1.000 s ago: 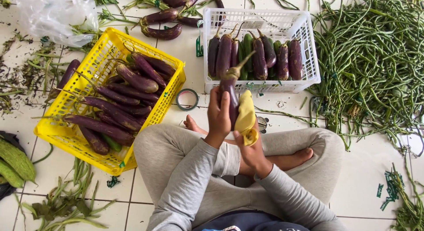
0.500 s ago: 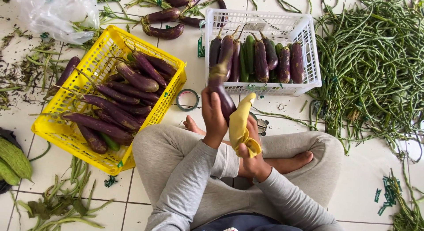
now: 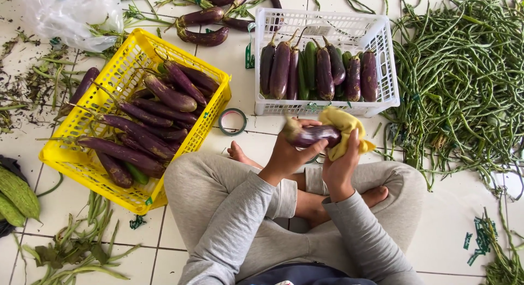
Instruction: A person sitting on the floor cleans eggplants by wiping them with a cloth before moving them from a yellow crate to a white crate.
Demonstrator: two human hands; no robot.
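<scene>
Left hand (image 3: 288, 151) closed around purple eggplant (image 3: 312, 135); right hand (image 3: 341, 162) gripping yellow cloth (image 3: 343, 127) against it, near white crate (image 3: 327, 102).

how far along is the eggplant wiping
Done: a row of eggplants stands in the white crate. In hand: the left hand holds one eggplant while the right hand presses a yellow cloth to it. Left: the yellow crate holds many more, and a few lie on the floor.
</scene>
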